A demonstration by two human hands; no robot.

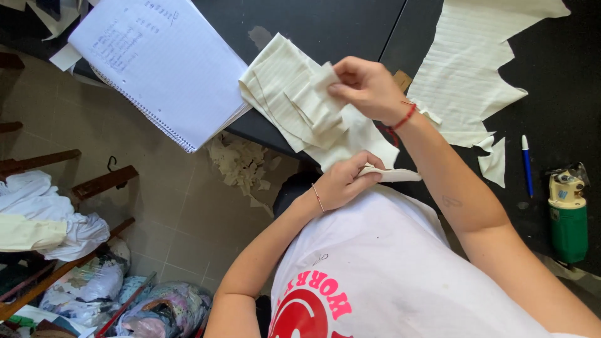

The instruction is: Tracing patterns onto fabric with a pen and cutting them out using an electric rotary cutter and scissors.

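Far to the left, a heap of white cloth (44,216) lies on a wooden rack (100,183), with bags of coloured fabric (159,310) below it on the tiled floor. Next comes a spiral notebook (166,62), open on the dark table (325,25) and hanging a bit over its edge. Under that edge, a little pile of cream scraps (241,164) sits on the floor.

In the middle is the stack of cream cloth pieces (282,94) — flat on the table's edge. The left hand (341,183) is just below the stack, fingers pressed together, pinching a thin cream strip (391,174) that pokes out to the right. The right hand (369,87) is above it, at the stack's right side, fingers closed on the top small cream piece (322,81) and lifting its corner off the stack.

Further right lies a big sheet of cream fabric (466,69) with jagged cut edges, then a blue pen (527,166) — and last, a green and yellow cutting tool (568,216) near the table's right end.
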